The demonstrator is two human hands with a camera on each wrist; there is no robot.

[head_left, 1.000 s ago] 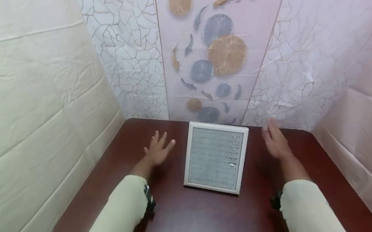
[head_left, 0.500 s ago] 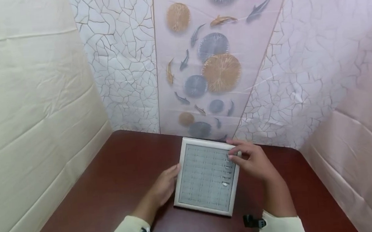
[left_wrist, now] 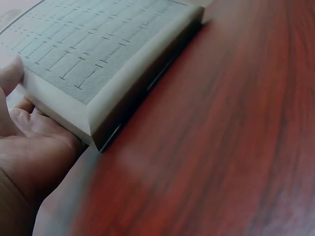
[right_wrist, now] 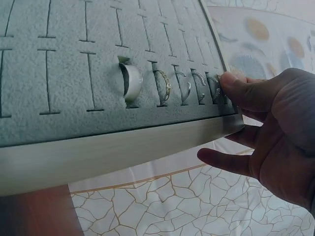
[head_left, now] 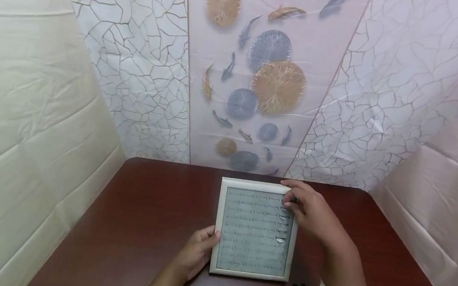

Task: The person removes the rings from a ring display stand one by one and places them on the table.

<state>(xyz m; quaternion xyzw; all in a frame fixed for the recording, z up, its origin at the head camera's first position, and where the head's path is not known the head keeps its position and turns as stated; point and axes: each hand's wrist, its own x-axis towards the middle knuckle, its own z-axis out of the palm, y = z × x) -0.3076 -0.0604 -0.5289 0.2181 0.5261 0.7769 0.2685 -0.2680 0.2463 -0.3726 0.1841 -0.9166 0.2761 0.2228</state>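
A ring display tray (head_left: pixel 220 215) with a pale frame and grey slotted pad stands tilted over the table. My left hand (head_left: pixel 197 253) grips its left edge, thumb on the frame's front and fingers behind. In the right wrist view, several rings sit in the slots along one side: a wide silver band (right_wrist: pixel 132 82), a thin patterned ring (right_wrist: pixel 166 88) and more towards the corner. There, the thumb and index finger of my right hand (head_left: pixel 313 210) pinch the end ring (right_wrist: pixel 215 87), which they partly cover. The other fingers of that hand spread beside and behind the frame.
The dark red wooden table (head_left: pixel 79 244) spreads around the tray. Behind it hangs a cloth backdrop (head_left: pixel 147 77) with fish and crackle patterns. Cream cloth (head_left: pixel 28 109) closes the left side, and a pinkish cloth (head_left: pixel 450 188) the right.
Both hands came in from apart, the left taking hold of the tray's left edge and the right reaching the rings at the upper right corner. The tray sits lower in view.
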